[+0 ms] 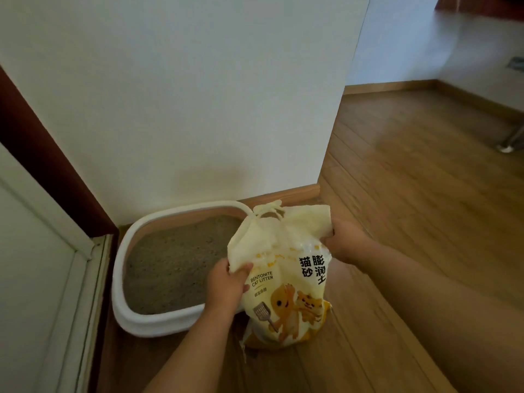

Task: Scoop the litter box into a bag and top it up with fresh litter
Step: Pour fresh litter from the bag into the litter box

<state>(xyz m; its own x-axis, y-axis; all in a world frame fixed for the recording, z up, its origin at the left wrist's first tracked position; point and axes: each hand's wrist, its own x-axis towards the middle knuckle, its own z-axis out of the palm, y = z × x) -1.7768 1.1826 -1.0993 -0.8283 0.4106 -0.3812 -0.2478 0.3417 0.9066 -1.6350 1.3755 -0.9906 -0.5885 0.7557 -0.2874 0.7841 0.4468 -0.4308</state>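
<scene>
A yellow bag of bentonite cat litter (286, 293) stands upright on the wooden floor, just right of the litter box. My left hand (224, 285) grips the bag's upper left edge. My right hand (347, 239) grips its upper right corner. The top of the bag is bunched, with a tied handle sticking up. The white litter box (147, 321) sits against the wall, filled with grey-brown litter (175, 262). The bag hides the box's right end. No scoop or waste bag is in view.
A white wall (198, 95) stands behind the box, with a wooden skirting board (295, 194). A dark door frame (42, 154) and a white door (37, 265) are at the left. Wooden floor (425, 194) stretches to the right. A metal furniture foot (507, 146) shows at the far right.
</scene>
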